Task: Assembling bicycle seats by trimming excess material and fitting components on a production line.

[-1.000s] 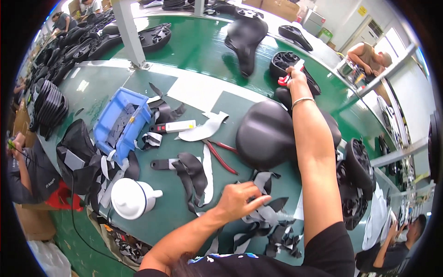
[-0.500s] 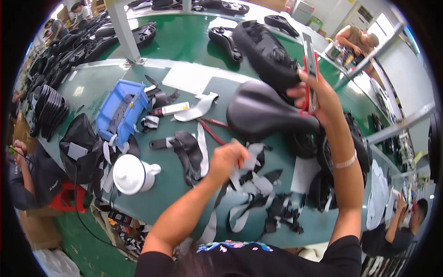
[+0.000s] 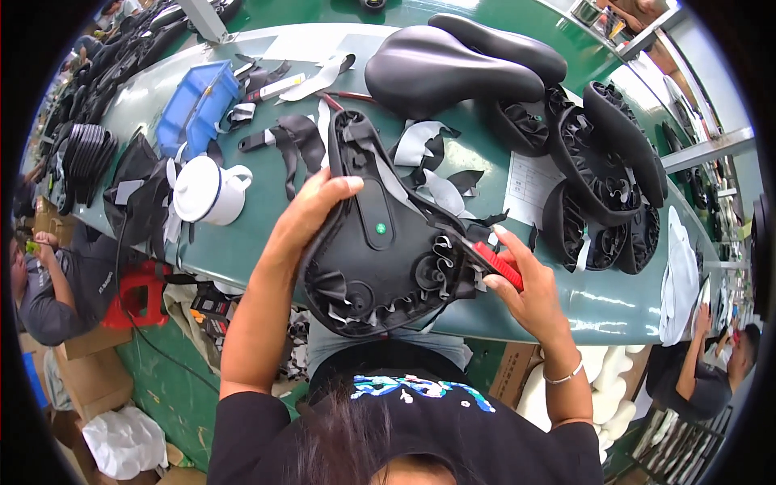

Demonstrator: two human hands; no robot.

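A black bicycle saddle is tilted underside up at the table's near edge, its cover gathered in folds along the rim. My left hand grips its left edge, thumb on top. At its right edge, my right hand holds a red-handled utility knife. The blade end meets the folded rim; the blade itself is hard to make out. Grey and black fabric scraps lie just beyond the saddle.
Finished-looking saddles stand at the back. Several saddles with puckered undersides lie on the right. A white lidded mug and a blue bin are on the left. Co-workers sit at both sides, one person's arm at right.
A saddle is now held underside up before me. My left hand has gone from the scraps to its edge; my right hand has come nearer with the knife. The view has shifted.
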